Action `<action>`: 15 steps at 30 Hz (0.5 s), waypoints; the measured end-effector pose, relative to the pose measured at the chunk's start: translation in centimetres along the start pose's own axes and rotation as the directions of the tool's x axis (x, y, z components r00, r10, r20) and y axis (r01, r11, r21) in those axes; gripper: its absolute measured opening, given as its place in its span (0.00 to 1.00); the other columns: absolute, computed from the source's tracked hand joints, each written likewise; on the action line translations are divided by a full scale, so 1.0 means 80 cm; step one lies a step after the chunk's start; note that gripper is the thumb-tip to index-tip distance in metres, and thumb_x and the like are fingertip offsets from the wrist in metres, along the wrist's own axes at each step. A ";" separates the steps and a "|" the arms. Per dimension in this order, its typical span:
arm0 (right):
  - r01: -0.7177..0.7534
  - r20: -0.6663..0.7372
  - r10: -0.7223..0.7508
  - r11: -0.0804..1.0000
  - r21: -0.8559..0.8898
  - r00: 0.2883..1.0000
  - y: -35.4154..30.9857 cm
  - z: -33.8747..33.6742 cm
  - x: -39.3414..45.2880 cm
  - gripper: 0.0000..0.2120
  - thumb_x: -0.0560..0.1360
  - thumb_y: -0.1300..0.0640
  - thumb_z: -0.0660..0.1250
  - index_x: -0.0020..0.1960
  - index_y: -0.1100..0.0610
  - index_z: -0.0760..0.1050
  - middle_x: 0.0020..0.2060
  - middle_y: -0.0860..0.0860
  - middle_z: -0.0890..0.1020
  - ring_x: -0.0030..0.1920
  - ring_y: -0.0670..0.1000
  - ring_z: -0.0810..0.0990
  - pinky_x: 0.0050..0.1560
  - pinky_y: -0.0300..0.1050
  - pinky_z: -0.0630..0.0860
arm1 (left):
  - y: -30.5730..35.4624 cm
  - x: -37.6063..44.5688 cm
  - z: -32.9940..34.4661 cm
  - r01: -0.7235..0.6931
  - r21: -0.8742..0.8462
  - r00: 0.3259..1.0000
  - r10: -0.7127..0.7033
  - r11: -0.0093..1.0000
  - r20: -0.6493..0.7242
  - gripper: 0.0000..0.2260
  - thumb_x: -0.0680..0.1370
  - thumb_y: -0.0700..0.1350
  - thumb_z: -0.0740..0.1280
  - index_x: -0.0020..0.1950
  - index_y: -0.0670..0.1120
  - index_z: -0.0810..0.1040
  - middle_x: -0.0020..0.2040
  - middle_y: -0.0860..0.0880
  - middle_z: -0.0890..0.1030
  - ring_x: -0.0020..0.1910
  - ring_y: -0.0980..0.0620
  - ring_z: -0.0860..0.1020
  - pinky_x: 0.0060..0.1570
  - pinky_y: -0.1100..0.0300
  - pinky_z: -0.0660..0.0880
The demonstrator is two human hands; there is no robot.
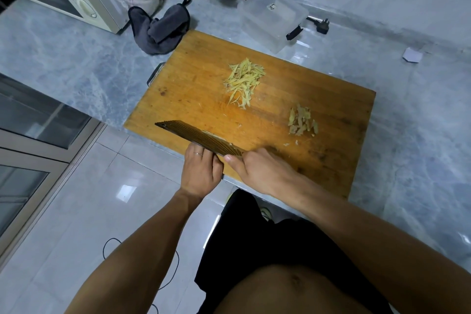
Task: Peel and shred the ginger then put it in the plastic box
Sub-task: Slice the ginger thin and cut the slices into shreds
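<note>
At the cutting board's [193, 84] near edge, our right hand [262, 171] grips the cleaver [201, 139]; left-hand [201, 171] fingers wipe its blade. We should slide flat, clear of the edge, freeing stuck ginger shreds [243, 80].

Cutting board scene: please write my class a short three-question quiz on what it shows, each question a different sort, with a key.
1. True or false: the shredded ginger already lies in the plastic box.
2. Which hand holds the knife by its handle? A left, B right.
3. Fill in: the peel scraps lie on the ____.

Key: 1 false, it lies on the cutting board; 2 B, the right hand, while the left hand touches the blade; 3 cutting board.
</note>
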State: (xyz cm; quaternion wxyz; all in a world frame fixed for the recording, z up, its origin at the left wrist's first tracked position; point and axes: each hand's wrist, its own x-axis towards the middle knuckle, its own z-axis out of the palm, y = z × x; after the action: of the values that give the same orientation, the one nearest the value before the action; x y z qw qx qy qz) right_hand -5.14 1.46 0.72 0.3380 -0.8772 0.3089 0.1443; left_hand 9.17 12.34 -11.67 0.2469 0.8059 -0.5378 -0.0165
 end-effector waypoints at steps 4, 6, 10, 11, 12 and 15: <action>0.002 0.003 -0.002 1.000 -0.003 1.000 0.000 -0.007 -0.005 0.30 0.82 0.36 0.46 0.32 0.54 0.66 0.33 0.55 0.74 0.37 0.59 0.75 0.36 0.46 0.67 | 0.001 -0.001 -0.001 -0.023 -0.006 1.000 0.023 1.000 -0.021 0.14 0.79 0.42 0.56 0.53 0.36 0.78 0.53 0.37 0.78 0.51 0.37 0.73 0.56 0.46 0.70; 0.005 0.009 -0.005 1.000 -0.007 1.000 -0.002 -0.010 -0.008 0.30 0.83 0.36 0.46 0.32 0.54 0.66 0.32 0.54 0.72 0.37 0.59 0.74 0.36 0.46 0.66 | -0.001 -0.001 0.002 -0.022 -0.008 1.000 0.022 1.000 -0.022 0.14 0.80 0.42 0.55 0.52 0.36 0.78 0.52 0.37 0.78 0.51 0.36 0.73 0.56 0.45 0.71; 0.002 0.024 -0.001 1.000 -0.012 1.000 -0.002 -0.015 -0.003 0.30 0.83 0.36 0.46 0.33 0.55 0.67 0.33 0.54 0.71 0.39 0.60 0.75 0.37 0.46 0.67 | 0.004 0.000 -0.001 -0.014 -0.046 0.998 0.011 0.999 -0.065 0.12 0.78 0.39 0.59 0.55 0.35 0.78 0.54 0.37 0.77 0.52 0.36 0.73 0.56 0.46 0.71; -0.006 0.033 0.006 1.000 -0.007 0.999 -0.003 -0.015 -0.002 0.30 0.82 0.35 0.46 0.33 0.54 0.67 0.33 0.54 0.71 0.39 0.60 0.75 0.38 0.46 0.68 | 0.006 0.000 -0.002 -0.010 -0.050 0.997 0.006 0.999 -0.072 0.12 0.77 0.39 0.60 0.56 0.35 0.78 0.54 0.37 0.77 0.52 0.37 0.73 0.55 0.47 0.71; -0.017 0.043 0.017 1.000 0.004 0.999 -0.003 -0.014 -0.002 0.29 0.82 0.35 0.46 0.34 0.54 0.66 0.34 0.54 0.70 0.40 0.60 0.74 0.39 0.47 0.68 | 0.007 -0.001 -0.003 -0.003 -0.051 0.997 0.000 0.999 -0.077 0.13 0.77 0.39 0.59 0.55 0.35 0.78 0.53 0.37 0.77 0.51 0.37 0.72 0.54 0.47 0.71; -0.042 0.053 0.040 0.998 0.036 0.998 -0.004 -0.012 -0.002 0.28 0.82 0.35 0.46 0.33 0.53 0.65 0.37 0.54 0.70 0.41 0.59 0.73 0.41 0.47 0.68 | 0.008 0.000 -0.002 0.009 -0.048 0.996 -0.013 0.999 -0.086 0.13 0.77 0.41 0.57 0.52 0.35 0.78 0.51 0.37 0.76 0.49 0.38 0.71 0.52 0.47 0.70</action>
State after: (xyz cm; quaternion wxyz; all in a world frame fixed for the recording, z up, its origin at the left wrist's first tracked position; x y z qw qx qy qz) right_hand -5.01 1.05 1.61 0.3591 -0.8602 0.3205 0.1685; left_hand 8.66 12.26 -11.24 0.2891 0.8027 -0.5216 0.0041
